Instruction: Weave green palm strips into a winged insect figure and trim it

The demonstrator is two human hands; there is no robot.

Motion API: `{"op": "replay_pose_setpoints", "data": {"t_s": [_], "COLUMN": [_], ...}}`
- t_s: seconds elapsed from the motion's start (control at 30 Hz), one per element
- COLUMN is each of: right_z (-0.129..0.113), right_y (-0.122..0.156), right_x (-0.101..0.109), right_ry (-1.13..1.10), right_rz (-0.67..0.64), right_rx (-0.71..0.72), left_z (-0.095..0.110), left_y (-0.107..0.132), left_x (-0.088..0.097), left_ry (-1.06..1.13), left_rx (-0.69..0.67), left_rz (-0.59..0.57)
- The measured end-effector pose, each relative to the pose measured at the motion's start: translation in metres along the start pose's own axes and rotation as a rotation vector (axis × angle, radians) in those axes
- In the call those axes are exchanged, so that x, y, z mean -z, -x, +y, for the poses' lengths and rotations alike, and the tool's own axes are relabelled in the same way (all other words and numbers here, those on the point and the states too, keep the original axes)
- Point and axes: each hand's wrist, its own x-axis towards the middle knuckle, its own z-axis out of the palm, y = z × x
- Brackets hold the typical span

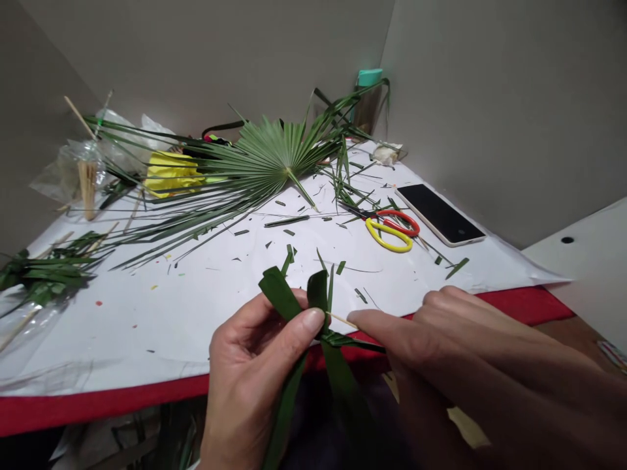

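White paper covers your table [171, 320], edged in red. At nine o'clock, a clear plastic bag [81, 166] holds pale wooden sticks. Your left hand [255, 365] pinches the folded dark green palm-leaf strips [289, 297] between thumb and fingers, at six o'clock just over the table's near edge. Your right hand [441, 339] closes on a thin wooden skewer [341, 320], its tip touching the fold. Keep that pinch firm and the skewer level. At two o'clock lie yellow-and-red-handled scissors [392, 230].
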Motion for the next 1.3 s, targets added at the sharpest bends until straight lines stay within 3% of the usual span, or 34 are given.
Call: {"op": "replay_pose_setpoints", "data": {"t_s": [0.13, 0.23, 0.33, 0.57, 0.97, 1.3], "right_z": [0.002, 0.002, -0.001, -0.008, -0.007, -0.008], "right_y": [0.005, 0.008, 0.008, 0.000, 0.027, -0.001], "right_x": [-0.006, -0.011, -0.014, -0.008, -0.010, -0.013], "right_ry": [0.044, 0.050, 0.020, -0.043, 0.062, -0.045], "right_rz": [0.156, 0.211, 0.160, -0.105, -0.042, -0.145], "right_rx": [0.112, 0.092, 0.024, -0.081, -0.060, -0.073], "left_z": [0.001, 0.000, -0.001, -0.002, -0.003, -0.008], "left_y": [-0.001, 0.000, 0.001, 0.000, 0.001, -0.005], "left_x": [0.001, 0.001, -0.001, -0.002, -0.004, -0.001], "left_ry": [-0.018, 0.001, 0.007, 0.010, 0.006, 0.017], "left_rx": [0.009, -0.002, -0.019, -0.032, -0.078, -0.065], "left_rz": [-0.023, -0.027, -0.006, -0.016, -0.012, -0.085]}}
